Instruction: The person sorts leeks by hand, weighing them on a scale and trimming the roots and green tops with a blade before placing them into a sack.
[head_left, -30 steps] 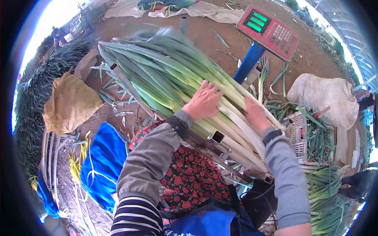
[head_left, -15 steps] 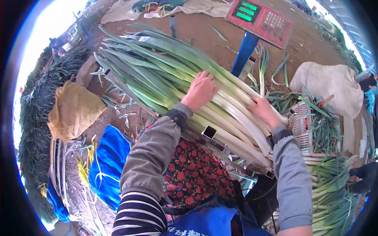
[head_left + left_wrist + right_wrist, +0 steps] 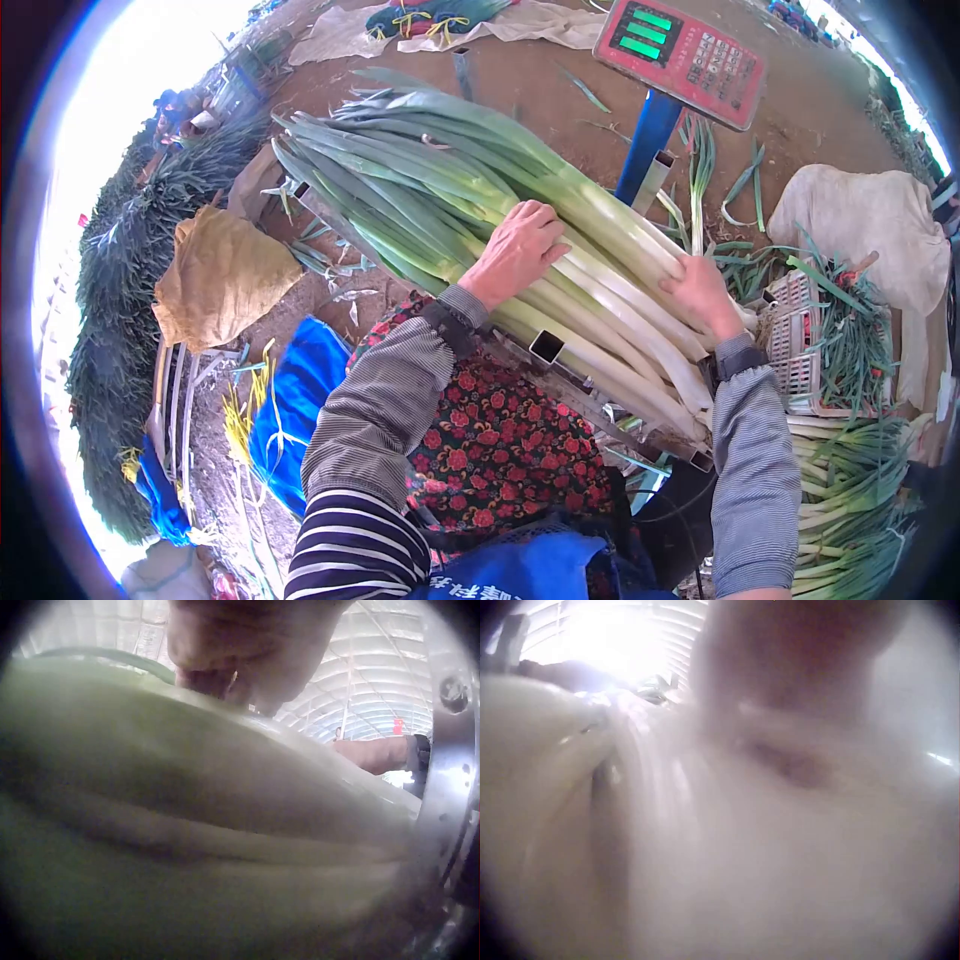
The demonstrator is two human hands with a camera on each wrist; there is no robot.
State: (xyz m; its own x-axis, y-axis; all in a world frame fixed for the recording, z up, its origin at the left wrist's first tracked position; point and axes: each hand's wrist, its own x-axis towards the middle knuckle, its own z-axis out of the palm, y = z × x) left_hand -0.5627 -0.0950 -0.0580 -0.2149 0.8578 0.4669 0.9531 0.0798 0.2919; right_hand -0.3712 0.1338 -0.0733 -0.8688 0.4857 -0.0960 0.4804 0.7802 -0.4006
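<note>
Long green-and-white leeks (image 3: 610, 290) lie slantwise in a metal frame (image 3: 547, 346), leafy ends at the upper left and white ends at the lower right. The left hand (image 3: 515, 252) lies over the middle of the bundle, its bent fingers gripping stalks. Farther toward the white ends, the right hand (image 3: 703, 292) curls round the stalks on the far side. In the left wrist view, the left hand's fingers (image 3: 251, 656) reach down behind a pale stalk (image 3: 225, 772). White stalks (image 3: 705, 847) blur close beneath the right hand (image 3: 795, 667) in the right wrist view; its fingertips are unclear.
A red scale display (image 3: 685, 60) on a blue post (image 3: 648, 148) stands beyond the leeks. To the right are a crate (image 3: 797, 345), a pale sack (image 3: 865, 235) and more leeks (image 3: 850, 500). Brown cloth (image 3: 222, 280) and blue cloth (image 3: 300, 400) lie left.
The right hand has moved along the stalks toward the white ends. The left hand stays near the middle, its fingers more bent than before. The leaves have settled, and the head view has shifted slightly.
</note>
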